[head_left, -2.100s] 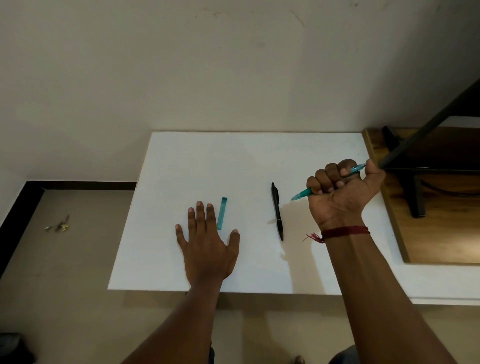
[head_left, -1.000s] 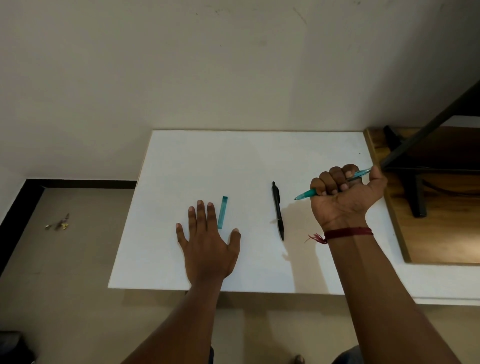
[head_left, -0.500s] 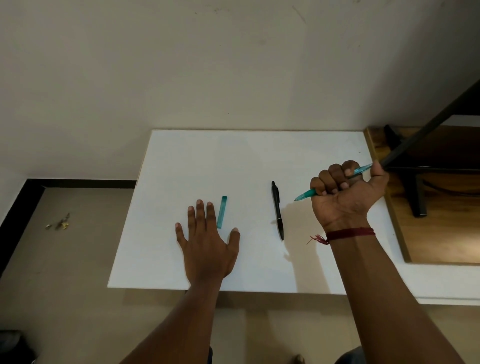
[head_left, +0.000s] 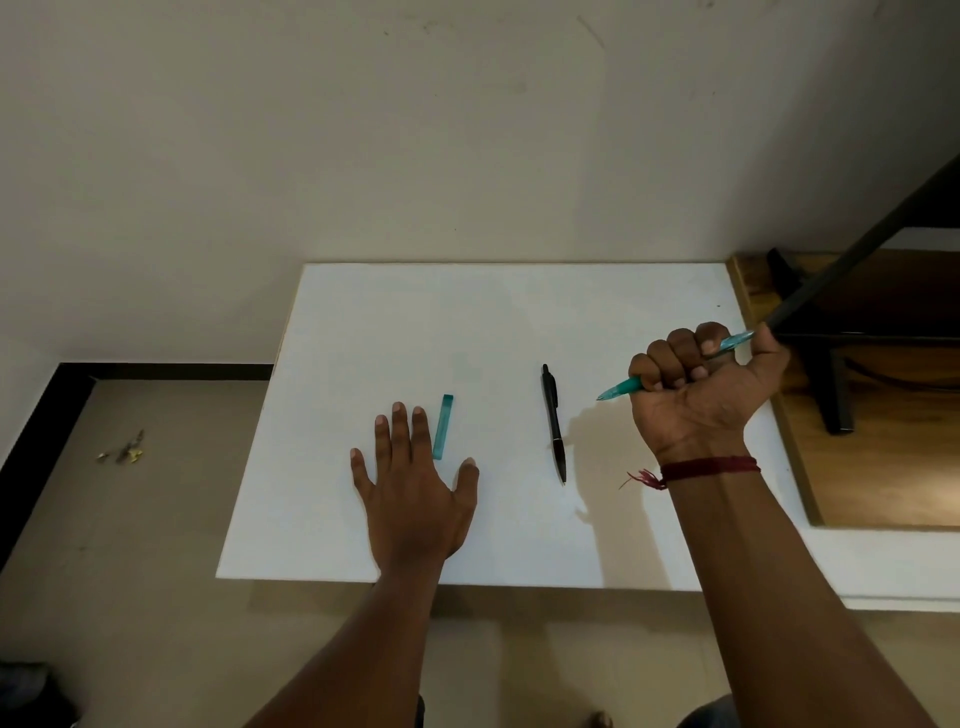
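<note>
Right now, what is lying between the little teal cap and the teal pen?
A black pen lies on the white table between teal cap and teal pen; the head view shows it.

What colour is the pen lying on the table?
That pen is black; the head view shows it best.

flat white table (head_left: 363, 322): smooth matt finish; slim teal pen (head_left: 621, 387) and short teal cap (head_left: 444, 427): translucent glossy plastic; slim black pen (head_left: 553, 415): shiny opaque plastic; dark red wrist band (head_left: 706, 466): frayed thread; brown board (head_left: 883, 467): semi-gloss grained wood.
</note>
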